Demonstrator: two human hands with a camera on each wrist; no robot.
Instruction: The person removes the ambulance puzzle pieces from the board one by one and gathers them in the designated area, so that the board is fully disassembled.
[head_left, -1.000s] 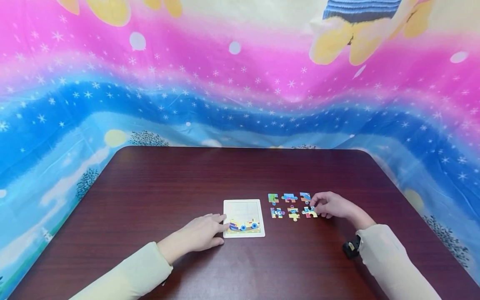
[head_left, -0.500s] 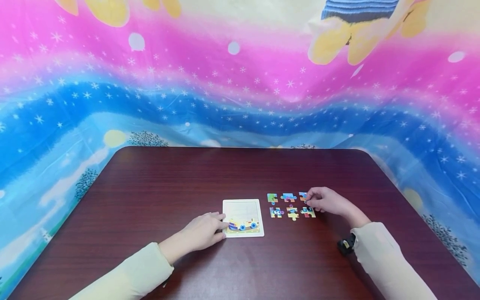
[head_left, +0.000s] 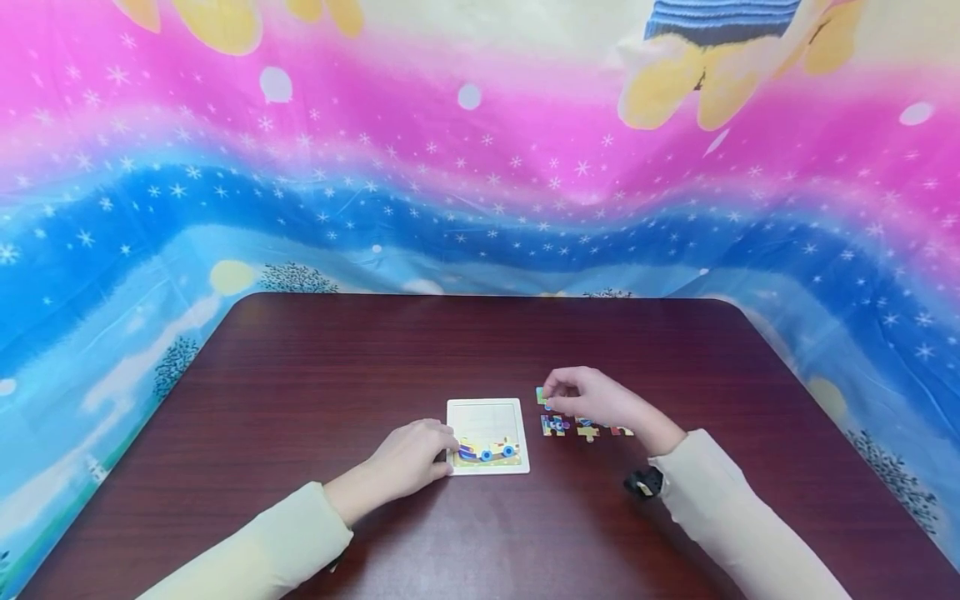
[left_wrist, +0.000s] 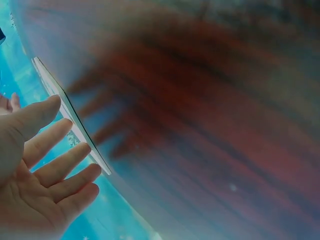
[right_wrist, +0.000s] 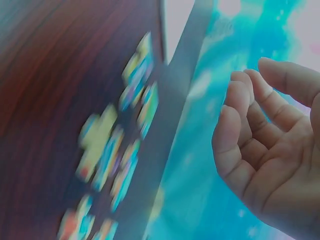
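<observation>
A square white puzzle tray (head_left: pixel 495 471) lies mid-table, with a yellow and blue vehicle picture (head_left: pixel 487 453) along its lower part. Against its left rim rests my left hand (head_left: pixel 408 454); the left wrist view shows its fingers (left_wrist: pixel 64 164) extended at the tray's edge. My right hand (head_left: pixel 600 398) hovers over the loose jigsaw pieces, fingers loosely bent, and its palm (right_wrist: pixel 280 165) holds nothing. Beneath it a green piece (head_left: pixel 539 397), a piece with eyes (head_left: pixel 552 426) and a yellow piece (head_left: pixel 588 431) partly show. Other pieces in the top row are hidden by the hand.
The dark wooden table (head_left: pixel 337 358) stands before a pink and blue snowflake curtain (head_left: pixel 420 200). A black camera (head_left: pixel 643 482) sits at the right wrist. Blurred colourful pieces (right_wrist: pixel 139 75) lie in loose rows beside the tray.
My right hand has moved left, from the rightmost pieces to above the top left one, passing over the top row. My left hand stays at the tray, its fingers slightly more bent.
</observation>
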